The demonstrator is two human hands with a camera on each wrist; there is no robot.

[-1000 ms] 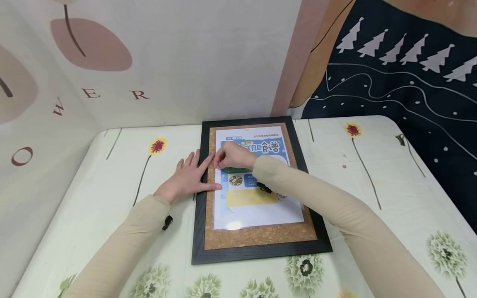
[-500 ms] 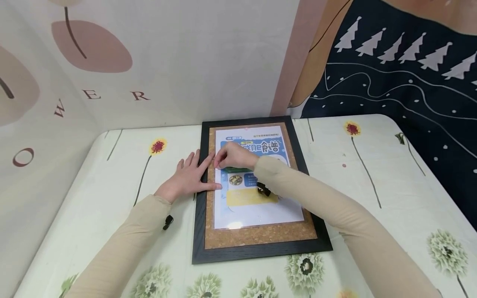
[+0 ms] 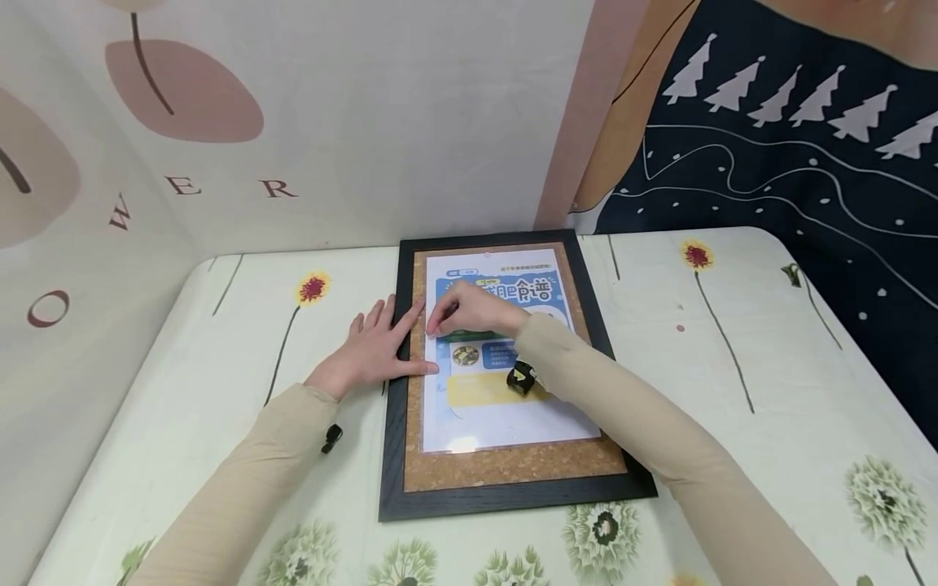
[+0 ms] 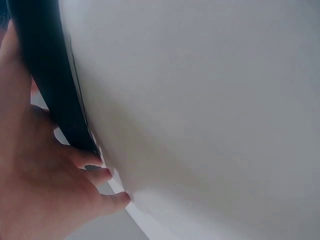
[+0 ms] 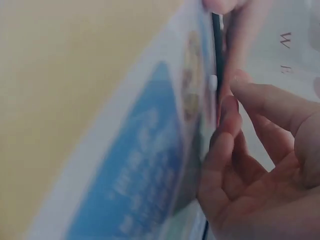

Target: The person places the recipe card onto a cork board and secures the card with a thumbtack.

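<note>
A printed sheet point(image 3: 498, 427) with blue and yellow areas lies on a cork board point(image 3: 513, 464) in a black frame point(image 3: 513, 496). My left hand point(image 3: 370, 350) spreads across the frame's left side, its thumb reaching the sheet's left edge. In the left wrist view, its fingertips point(image 4: 117, 200) rest by the frame's outer edge. My right hand point(image 3: 476, 309) hovers over the sheet's upper left edge, fingers loosely curled. In the right wrist view, thumb and fingers are apart, with nothing visible between them. A small white pushpin point(image 5: 214, 82) stands at the sheet just beyond them.
The table wears a floral cloth point(image 3: 733, 456). Behind it hangs a pale printed curtain point(image 3: 366, 122), with a dark tree-patterned cloth point(image 3: 777, 179) at the right. A small pinkish dot point(image 3: 487, 255) shows at the sheet's top edge.
My right hand has shifted slightly right, and its wrist has turned so that the black wrist camera shows more. The left hand, frame and sheet have stayed in place.
</note>
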